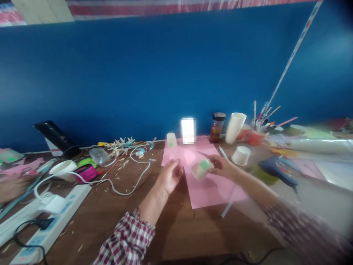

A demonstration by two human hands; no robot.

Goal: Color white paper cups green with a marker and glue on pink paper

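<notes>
Over the pink paper [215,193] on a cluttered wooden table [171,232], a small pale cup [199,172] hangs tilted in a worker's right hand [220,165], just inside the sheet's left edge. The thumb and fingers are closed on the cup's right end, a grip that seems chosen to leave its side uncovered and turn the green patch [204,164] upward into view. A thin dark stick [202,153] juts out above those fingers; whether they hold it cannot be told. Beside the same edge, the left hand [171,176] waits with its fingers loosely curled and thumb apart, nothing visible in its grasp, perhaps kept near as a helper. A second green-marked cup [171,140] stands at the paper's back left corner, apparently parked out of the way. Along the table's back edge, a dark-lidded jar [217,129] and a tall white cup [235,128] stand against the blue wall, with brushes upright in a red pot [256,137], likely for easy picking. A squat white cup [241,155] and a blue glue gun [278,171] lie toward the right side; a power strip [59,224] runs toward the near left corner, presumably to feed the tools.
</notes>
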